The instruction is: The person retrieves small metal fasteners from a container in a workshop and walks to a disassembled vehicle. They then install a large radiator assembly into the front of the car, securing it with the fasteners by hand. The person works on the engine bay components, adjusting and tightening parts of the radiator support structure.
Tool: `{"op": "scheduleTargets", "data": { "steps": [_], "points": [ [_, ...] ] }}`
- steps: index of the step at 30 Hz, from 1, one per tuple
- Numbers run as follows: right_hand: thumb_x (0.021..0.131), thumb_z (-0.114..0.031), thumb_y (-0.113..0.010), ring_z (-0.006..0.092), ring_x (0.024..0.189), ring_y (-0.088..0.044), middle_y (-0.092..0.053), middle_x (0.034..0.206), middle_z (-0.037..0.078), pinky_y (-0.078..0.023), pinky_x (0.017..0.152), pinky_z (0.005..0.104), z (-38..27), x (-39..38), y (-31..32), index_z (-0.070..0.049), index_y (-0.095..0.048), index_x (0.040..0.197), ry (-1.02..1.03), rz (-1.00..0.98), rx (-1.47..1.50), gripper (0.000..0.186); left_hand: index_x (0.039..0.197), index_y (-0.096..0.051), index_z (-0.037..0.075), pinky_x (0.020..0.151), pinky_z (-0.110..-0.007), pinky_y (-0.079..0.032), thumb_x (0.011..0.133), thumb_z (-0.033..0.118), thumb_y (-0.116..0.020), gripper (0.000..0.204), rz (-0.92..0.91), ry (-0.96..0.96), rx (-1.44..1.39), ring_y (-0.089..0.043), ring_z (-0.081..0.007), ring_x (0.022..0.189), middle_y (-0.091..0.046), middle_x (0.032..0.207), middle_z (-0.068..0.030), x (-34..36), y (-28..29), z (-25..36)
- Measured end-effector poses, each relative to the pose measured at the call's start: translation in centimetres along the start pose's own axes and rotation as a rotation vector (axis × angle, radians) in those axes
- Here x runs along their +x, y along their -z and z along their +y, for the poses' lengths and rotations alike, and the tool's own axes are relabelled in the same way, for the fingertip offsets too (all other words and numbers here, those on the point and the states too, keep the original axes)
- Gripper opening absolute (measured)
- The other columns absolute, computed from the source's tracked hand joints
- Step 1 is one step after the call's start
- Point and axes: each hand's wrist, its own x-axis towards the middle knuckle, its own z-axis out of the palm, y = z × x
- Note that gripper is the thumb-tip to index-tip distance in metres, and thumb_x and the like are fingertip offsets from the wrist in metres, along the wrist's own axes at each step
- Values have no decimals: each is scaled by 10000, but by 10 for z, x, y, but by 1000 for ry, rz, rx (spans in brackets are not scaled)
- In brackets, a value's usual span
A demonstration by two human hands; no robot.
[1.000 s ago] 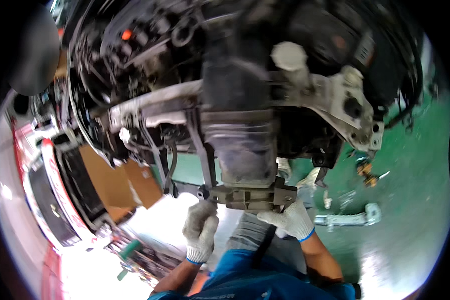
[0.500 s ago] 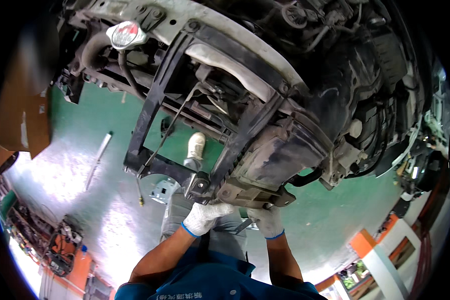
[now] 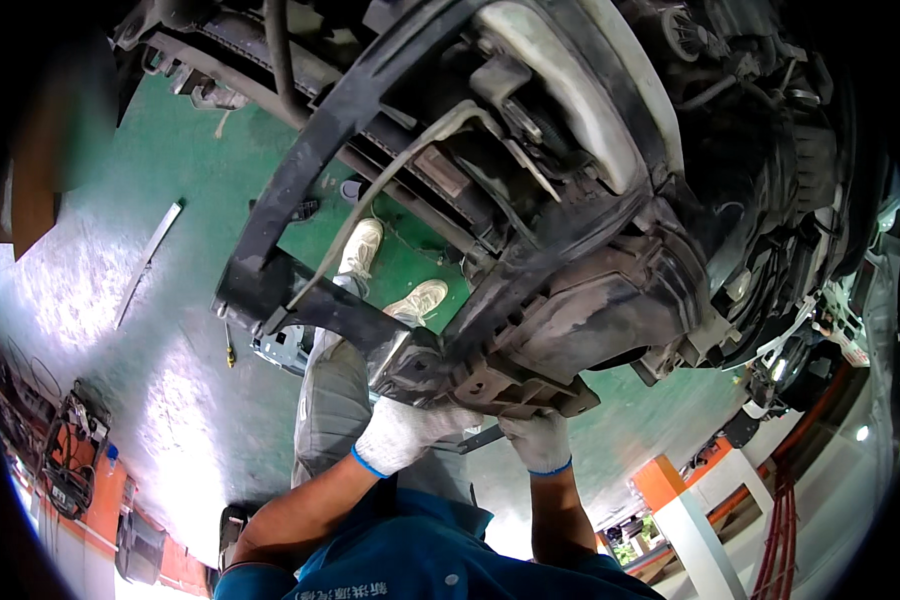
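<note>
My left hand (image 3: 407, 432) in a white knit glove is pressed up under the lower corner (image 3: 408, 362) of a black rectangular frame, its fingers curled and partly hidden. My gloved right hand (image 3: 533, 438) is closed just to its right, below a brown-black ribbed bracket (image 3: 515, 390) at the bottom of a dirty duct housing (image 3: 600, 310). A dark flat piece (image 3: 478, 440) sticks out leftward from the right hand; what it is I cannot tell. A thin bent rod (image 3: 370, 200) runs down inside the black frame.
An exposed car front end (image 3: 750, 130) fills the top. On the green floor are my shoes (image 3: 360, 250), a long metal strip (image 3: 148, 265), a yellow-handled tool (image 3: 229, 352) and a metal part (image 3: 275, 348). Cardboard (image 3: 32, 200) stands left, an orange-white post (image 3: 690, 520) lower right.
The view has swung from the duct to the black frame, which now sits higher and larger in view. My hands moved closer together under the lower bracket; the dark flat piece appeared in the right hand.
</note>
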Motion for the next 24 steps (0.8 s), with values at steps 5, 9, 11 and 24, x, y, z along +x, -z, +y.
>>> {"op": "scheduleTargets", "data": {
  "steps": [5, 9, 11, 24],
  "points": [
    [786, -40, -830, 215, 1049, -648, -642, 1213, 120, -565, 847, 331, 8, 3, 11, -22, -530, 1296, 23, -121, -20, 592, 1341, -539, 15, 924, -344, -554, 774, 17, -855, 649, 18, -20, 31, -616, -180, 1121, -636, 1268, -100, -7, 0, -2],
    [775, -114, -870, 227, 1080, -649, -636, 1248, 122, -575, 873, 337, 32, 16, 25, -26, -512, 1324, 112, -247, 146, 660, 1400, -486, 18, 965, -363, -545, 786, -18, -832, 705, 1, 29, 25, -605, -206, 1177, -597, 1336, -116, -4, 7, -3],
    [780, -166, -875, 223, 1082, -641, -625, 1265, 122, -567, 855, 324, 44, 17, 35, -25, -516, 1320, 203, -258, 81, 664, 1396, -484, 20, 944, -374, -555, 775, -76, -801, 704, 24, 103, 33, -618, -229, 1156, -597, 1319, -119, -5, 10, -1],
    [760, -326, -811, 272, 1039, -702, -722, 1131, 178, -536, 911, 377, 152, 15, 75, -19, -648, 1260, 103, 24, -260, 608, 1466, -451, 96, 1121, -570, -443, 815, 231, -829, 764, -201, 124, -77, -498, -358, 1361, -491, 1482, -146, 10, 2, 2]
  ]
}}
